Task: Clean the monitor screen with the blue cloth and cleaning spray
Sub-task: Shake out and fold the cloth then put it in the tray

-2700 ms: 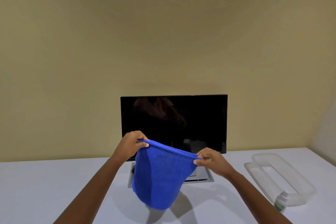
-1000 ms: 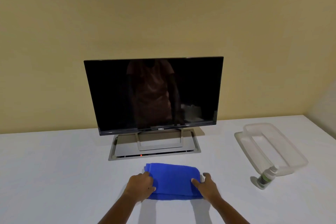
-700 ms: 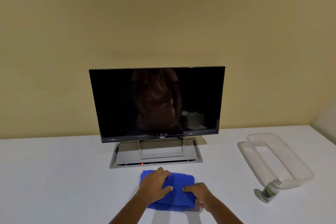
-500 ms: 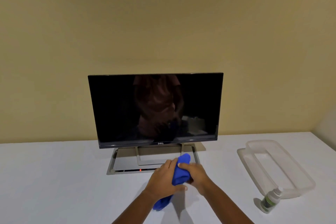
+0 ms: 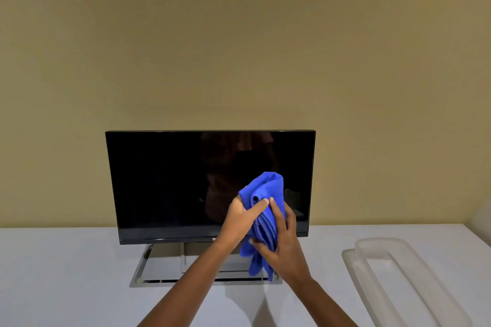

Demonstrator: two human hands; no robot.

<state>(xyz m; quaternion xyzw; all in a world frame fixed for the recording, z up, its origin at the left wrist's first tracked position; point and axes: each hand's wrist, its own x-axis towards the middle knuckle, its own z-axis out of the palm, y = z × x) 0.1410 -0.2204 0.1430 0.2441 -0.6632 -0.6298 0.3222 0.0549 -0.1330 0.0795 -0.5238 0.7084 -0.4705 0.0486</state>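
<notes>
Both hands grip the blue cloth (image 5: 265, 188): left hand (image 5: 240, 220) pinches the bunched middle, right hand (image 5: 283, 244) curls round the hanging folds from the right. Cloth is raised before the lower right of the monitor (image 5: 172, 180); contact with the glass cannot be told. Soft, light, limp: best held as a folded wad. Panel likely fragile, so press gently. Spray not in view.

Logo (image 5: 214, 239): first letter shows, rest behind left hand (image 5: 239, 220).
Screen (image 5: 172, 180): lower right covered by cloth (image 5: 265, 194) and right hand (image 5: 284, 249).
Stand (image 5: 159, 265): middle behind forearms (image 5: 191, 287).
Tray (image 5: 398, 281): near end cut by bottom picture edge.
</notes>
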